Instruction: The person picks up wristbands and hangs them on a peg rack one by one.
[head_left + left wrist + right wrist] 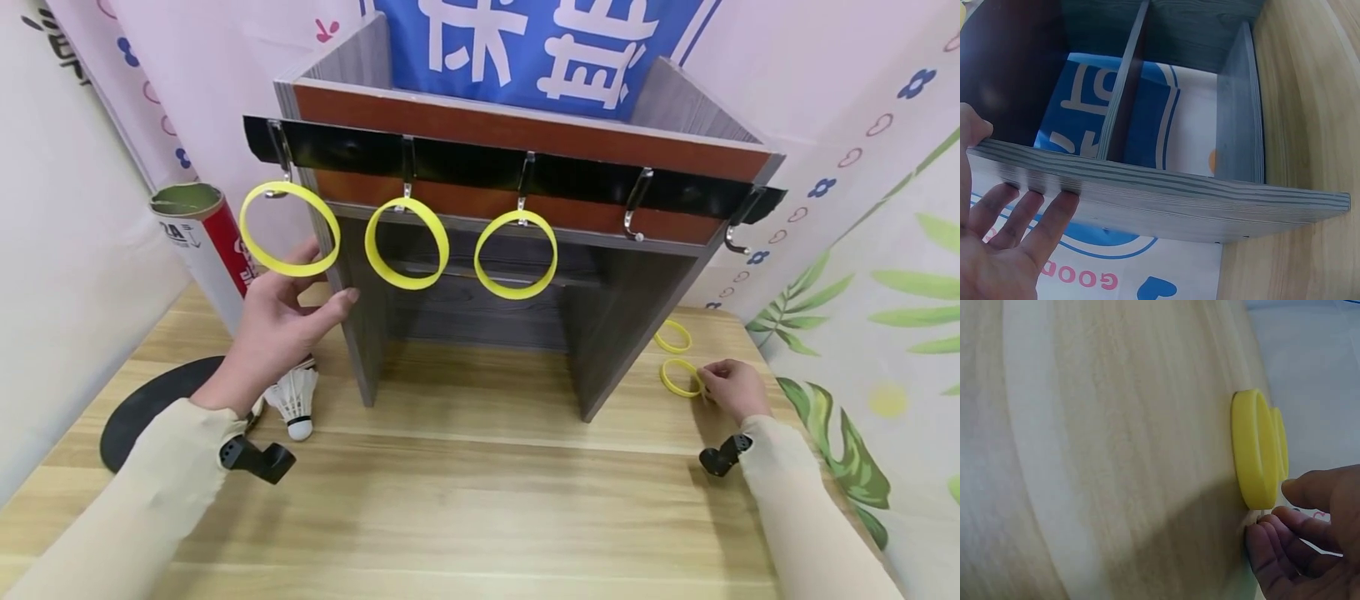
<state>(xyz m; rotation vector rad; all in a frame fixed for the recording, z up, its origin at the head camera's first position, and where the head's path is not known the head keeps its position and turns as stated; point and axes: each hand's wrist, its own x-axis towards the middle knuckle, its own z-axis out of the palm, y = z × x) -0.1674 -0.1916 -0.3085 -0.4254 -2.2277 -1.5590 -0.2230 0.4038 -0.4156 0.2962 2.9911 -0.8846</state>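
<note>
Low over the wooden tabletop (465,508), the right hand (738,388) has its fingers curled in at the edge of the nearer loose ring (1245,450), thumb to one side of the rim and fingertips just below; whether they pinch it or merely touch it, I cannot tell; that yellow ring lies flat on the table, right of the grey shelf (630,308), with the farther loose ring (1282,440) just beyond; picking up a ring looks to be the step in hand, which seems to call for a sure pinch on the rim and a lift clear of its neighbour; across from it, the left hand (281,317) grips the shelf's left upright, thumb over the front edge and fingers spread on the outer face, probably to steady it; a shuttlecock (296,404) lies near that wrist; along the shelf's front, a black strip (465,162) bears five hooks; the left three each carry a hanging ring (513,292), while the fourth hook (637,196) and fifth hook (735,237) are bare, the fourth being the likelier place for the ring; behind the left hand stands a red-and-white tube (225,242)
</note>
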